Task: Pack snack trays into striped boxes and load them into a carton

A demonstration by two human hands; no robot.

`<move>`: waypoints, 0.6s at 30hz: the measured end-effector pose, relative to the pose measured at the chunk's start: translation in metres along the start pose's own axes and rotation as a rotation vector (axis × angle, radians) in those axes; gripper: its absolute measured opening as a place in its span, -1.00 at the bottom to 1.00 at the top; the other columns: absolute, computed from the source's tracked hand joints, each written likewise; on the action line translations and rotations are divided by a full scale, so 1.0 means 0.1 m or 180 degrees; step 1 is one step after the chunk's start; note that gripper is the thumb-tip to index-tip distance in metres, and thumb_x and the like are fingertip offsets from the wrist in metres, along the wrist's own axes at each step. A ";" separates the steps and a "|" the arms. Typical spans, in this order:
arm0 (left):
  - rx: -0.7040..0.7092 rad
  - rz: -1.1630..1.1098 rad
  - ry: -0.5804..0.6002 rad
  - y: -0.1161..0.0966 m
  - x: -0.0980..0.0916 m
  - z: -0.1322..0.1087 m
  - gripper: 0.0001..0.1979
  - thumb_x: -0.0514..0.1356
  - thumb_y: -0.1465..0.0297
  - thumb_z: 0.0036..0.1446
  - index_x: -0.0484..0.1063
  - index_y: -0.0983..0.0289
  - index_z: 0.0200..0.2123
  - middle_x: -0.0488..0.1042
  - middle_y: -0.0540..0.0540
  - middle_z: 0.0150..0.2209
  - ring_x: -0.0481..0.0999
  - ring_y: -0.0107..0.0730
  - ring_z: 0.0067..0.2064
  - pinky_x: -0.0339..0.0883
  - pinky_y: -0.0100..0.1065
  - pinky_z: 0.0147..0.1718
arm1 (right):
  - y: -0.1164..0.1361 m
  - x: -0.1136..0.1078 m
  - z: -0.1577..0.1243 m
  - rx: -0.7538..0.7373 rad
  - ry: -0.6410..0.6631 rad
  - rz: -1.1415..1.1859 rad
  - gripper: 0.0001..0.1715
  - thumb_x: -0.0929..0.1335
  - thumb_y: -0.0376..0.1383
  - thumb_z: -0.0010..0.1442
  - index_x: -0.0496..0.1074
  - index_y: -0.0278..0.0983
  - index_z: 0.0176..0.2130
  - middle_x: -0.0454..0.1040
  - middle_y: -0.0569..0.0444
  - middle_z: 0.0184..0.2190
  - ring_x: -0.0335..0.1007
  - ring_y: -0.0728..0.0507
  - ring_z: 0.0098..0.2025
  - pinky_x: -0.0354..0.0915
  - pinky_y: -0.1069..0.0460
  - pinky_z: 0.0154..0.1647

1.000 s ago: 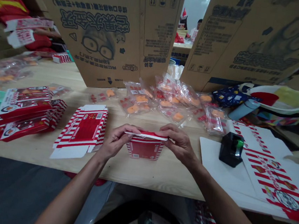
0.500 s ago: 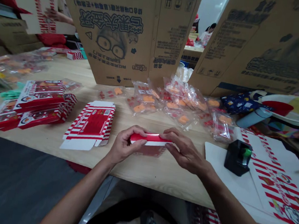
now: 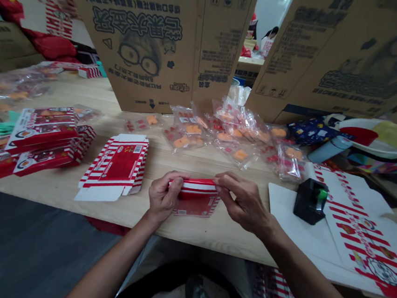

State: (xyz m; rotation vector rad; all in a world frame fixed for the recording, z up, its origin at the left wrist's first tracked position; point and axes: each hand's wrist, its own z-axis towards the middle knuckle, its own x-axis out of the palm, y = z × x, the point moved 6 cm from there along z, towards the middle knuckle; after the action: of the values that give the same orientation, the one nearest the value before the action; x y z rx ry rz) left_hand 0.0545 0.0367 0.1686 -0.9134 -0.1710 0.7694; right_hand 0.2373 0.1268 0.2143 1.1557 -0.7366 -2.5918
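Both my hands are at the table's front, pinching a small red-and-white striped cardboard box (image 3: 196,198) along its top edge. My left hand (image 3: 164,195) grips its left end, and its fingers hide that corner. My right hand (image 3: 240,201) presses the upper right edge with its fingertips. To the left lies a flattened striped box blank (image 3: 114,169), close to my left hand. Beyond the box, clear plastic bags of orange pieces (image 3: 193,134) lie heaped on the wooden table (image 3: 54,191).
A stack of flat red boxes (image 3: 41,138) lies at the left. To the right are a black tape dispenser (image 3: 309,201) and large striped printed sheets (image 3: 363,226). Upright cardboard panels (image 3: 142,40) stand along the far side. A person (image 3: 268,38) works in the distance.
The box has turned in my hands, so its striped edge now faces up and the white flap no longer shows. My hands have moved slightly apart along it.
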 end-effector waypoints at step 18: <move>0.0053 0.0362 0.0159 -0.13 -0.13 -0.07 -0.71 0.29 0.41 0.21 0.51 0.19 0.01 0.62 0.04 -0.20 0.59 -0.33 -0.22 0.47 -0.35 -0.28 | 0.14 0.00 -0.15 -0.0385 0.0089 -0.0379 -0.82 0.18 -0.45 0.33 0.29 -0.30 -0.11 0.40 -0.04 -0.28 0.33 -0.11 -0.24 0.35 0.04 -0.20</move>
State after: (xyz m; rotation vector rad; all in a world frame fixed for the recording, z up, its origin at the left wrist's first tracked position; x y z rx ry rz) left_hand 0.0553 0.0184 0.1767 -0.9317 -0.0691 0.8512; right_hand 0.2484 0.1091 0.2129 1.2311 -0.5118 -2.6685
